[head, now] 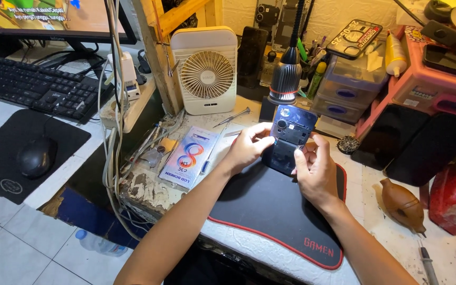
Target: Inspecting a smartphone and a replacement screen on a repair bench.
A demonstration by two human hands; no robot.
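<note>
Workbench, cluttered, with both hands on an opened phone [289,140] under a lamp [286,74].

The phone sits at the far edge of a black mat [275,211] on a chipped white bench. The left hand [249,148] grips its left side with closed fingers; the right hand [315,171] pinches its lower right edge. Left of the phone are a flat box [190,157] and a small fan [206,71]; right of it, plastic drawers [347,84] and a rubber blower [403,205].

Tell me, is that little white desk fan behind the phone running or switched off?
Probably off. The white fan shows separate, sharp blades through its grille, with no spin blur. Both hands, left and right, hold the phone before it.
</note>
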